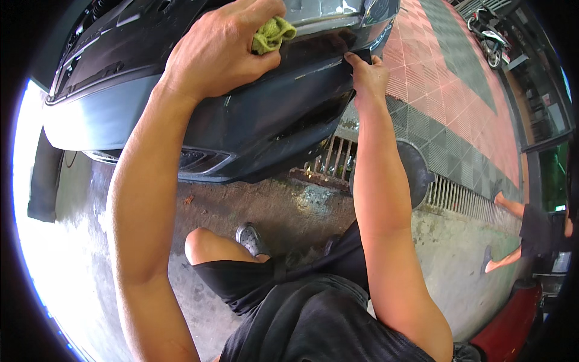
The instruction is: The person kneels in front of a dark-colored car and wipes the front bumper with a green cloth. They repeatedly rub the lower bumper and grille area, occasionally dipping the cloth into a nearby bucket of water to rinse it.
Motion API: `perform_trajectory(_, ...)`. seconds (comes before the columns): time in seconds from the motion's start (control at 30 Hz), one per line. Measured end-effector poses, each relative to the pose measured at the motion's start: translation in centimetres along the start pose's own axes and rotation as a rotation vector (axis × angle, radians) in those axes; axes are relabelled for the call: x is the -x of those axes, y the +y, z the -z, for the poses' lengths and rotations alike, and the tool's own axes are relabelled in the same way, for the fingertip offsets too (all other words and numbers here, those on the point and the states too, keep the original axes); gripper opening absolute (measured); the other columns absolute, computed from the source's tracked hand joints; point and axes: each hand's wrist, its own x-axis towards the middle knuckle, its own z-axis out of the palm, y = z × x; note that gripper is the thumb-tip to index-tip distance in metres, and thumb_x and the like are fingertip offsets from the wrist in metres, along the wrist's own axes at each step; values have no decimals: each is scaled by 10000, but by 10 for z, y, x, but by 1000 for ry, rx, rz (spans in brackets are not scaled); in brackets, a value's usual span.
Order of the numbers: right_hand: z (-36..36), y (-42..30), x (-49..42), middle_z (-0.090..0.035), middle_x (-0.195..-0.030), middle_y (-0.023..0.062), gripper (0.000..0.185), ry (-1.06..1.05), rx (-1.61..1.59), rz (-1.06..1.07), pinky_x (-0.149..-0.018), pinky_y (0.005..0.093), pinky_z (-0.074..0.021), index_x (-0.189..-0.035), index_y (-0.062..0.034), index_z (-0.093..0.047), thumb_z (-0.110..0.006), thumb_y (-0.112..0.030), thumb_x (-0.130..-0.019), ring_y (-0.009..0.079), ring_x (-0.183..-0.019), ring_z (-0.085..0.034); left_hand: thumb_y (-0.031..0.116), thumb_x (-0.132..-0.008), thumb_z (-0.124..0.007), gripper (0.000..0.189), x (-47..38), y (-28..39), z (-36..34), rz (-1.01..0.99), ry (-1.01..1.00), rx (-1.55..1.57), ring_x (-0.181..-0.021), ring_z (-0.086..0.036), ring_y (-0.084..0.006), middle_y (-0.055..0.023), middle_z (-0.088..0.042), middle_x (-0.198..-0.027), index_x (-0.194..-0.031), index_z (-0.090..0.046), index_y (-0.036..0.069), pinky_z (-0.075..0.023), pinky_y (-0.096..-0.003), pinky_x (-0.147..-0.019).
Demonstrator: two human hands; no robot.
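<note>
My left hand (226, 50), at the top centre, is closed around a crumpled green cloth (272, 35) against the dark car body. Below it runs the dark blue-grey car bumper (267, 117), with light scuff marks along its upper part. At the bumper's right-hand corner, my right hand (368, 72) pinches a small, flat black piece (363, 55) between thumb and fingers. What that piece is, I cannot tell. A chrome-rimmed exhaust trim (206, 160) is set in the bumper's lower edge, beneath my left forearm.
A metal drain grate (337, 158) and a round dark object (414, 174) lie beside my right forearm. Red and grey floor tiles (434, 81) spread to the right. Another person (536, 228) is at the right, a motorcycle (491, 40) farther back, and something red (511, 323) at lower right.
</note>
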Motion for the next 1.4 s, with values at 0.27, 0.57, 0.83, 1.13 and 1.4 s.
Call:
perform_trajectory(0.27, -70, 32, 106, -732, -766, 237, 257, 67, 302, 178, -777, 475, -561, -814, 37, -682, -802, -184, -868, 366, -770, -754, 208, -800, -786, 426, -3, 6, 9, 38, -47, 8, -1011, -708, -431, -175, -691, -1087, -1168, -626, 66, -575, -496, -845)
perform_trajectory(0.57, -59, -14, 97, -755, -775, 225, 218, 199, 310, 138, -777, 469, -579, -822, 28, -725, -795, -176, -853, 371, -747, -761, 221, -820, -761, 428, -1, 1, 6, 11, -27, -2, -1026, -692, -455, -199, -681, -1098, -1182, -617, 45, -563, -515, -885)
perform_trajectory(0.83, -88, -4, 154, -761, -844, 258, 265, -19, 484, 207, -852, 526, -576, -867, 1, -740, -838, -245, -852, 463, -883, -761, 211, -811, -760, 442, 0, -2, 4, -7, -11, -6, -1061, -688, -447, -204, -684, -1124, -1195, -622, 42, -560, -510, -908)
perform_trajectory(1.13, -95, 5, 183, -755, -936, 281, 310, -176, 452, 180, -867, 557, -563, -933, 21, -704, -812, -268, -905, 495, -958, -738, 211, -800, -779, 438, 0, 9, 7, 95, -29, -1, -1066, -696, -445, -176, -700, -1129, -1188, -619, 86, -570, -502, -897)
perform_trajectory(1.4, -68, -14, 157, -751, -859, 271, 336, -221, 412, 41, -766, 506, -577, -850, 18, -662, -826, -268, -915, 429, -840, -762, 135, -854, -770, 435, -1, -7, -2, 40, -51, -32, -1107, -698, -403, -159, -694, -1168, -1259, -623, 75, -545, -425, -970)
